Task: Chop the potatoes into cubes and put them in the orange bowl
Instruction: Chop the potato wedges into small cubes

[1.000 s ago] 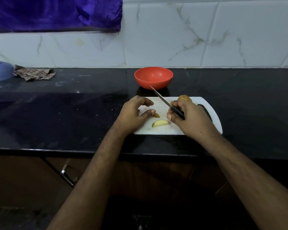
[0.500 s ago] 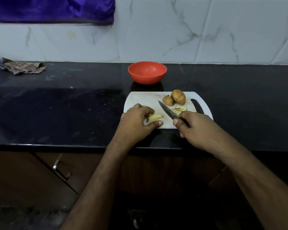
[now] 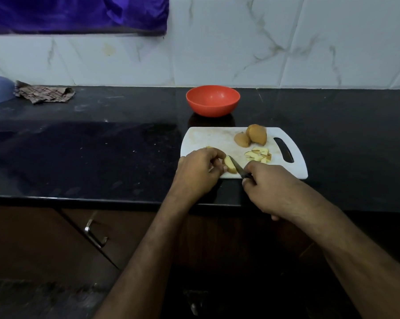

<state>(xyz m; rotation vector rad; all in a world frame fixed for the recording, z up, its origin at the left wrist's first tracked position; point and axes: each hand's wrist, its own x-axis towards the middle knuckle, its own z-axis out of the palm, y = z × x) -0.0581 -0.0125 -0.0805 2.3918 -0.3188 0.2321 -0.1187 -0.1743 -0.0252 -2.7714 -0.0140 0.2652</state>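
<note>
Compared with half a second earlier, the knife (image 3: pixel 238 168) has come down from its raised slant over the board and its blade now sits in the potato wedge (image 3: pixel 230 167); the right hand (image 3: pixel 271 187) has drawn nearer the left hand (image 3: pixel 197 172). The wedge has shifted slightly toward the near edge of the cutting board (image 3: pixel 208 138). The two whole potatoes (image 3: pixel 252 136) and the pile of cut pieces (image 3: pixel 259 155) lie as they did before.

Both forearms reach forward from the lower edge of the view and converge over the near edge of the board. The left hand is knuckles-up, fingers curled, thumb and fingertips pinching the wedge at its left end. The right hand is closed round the knife handle, which it hides almost wholly; the blade projects from its fingers up and to the left.

The wedge lies directly between the two sets of fingers, touching the left fingertips, with the blade against its right side. The cut pieces lie just beyond the right hand's fingers; the whole potatoes lie farther beyond, touching each other. The orange bowl (image 3: pixel 212 101) stands on the black counter (image 3: pixel 102 146), well beyond both hands, apart from the board's far edge.
</note>
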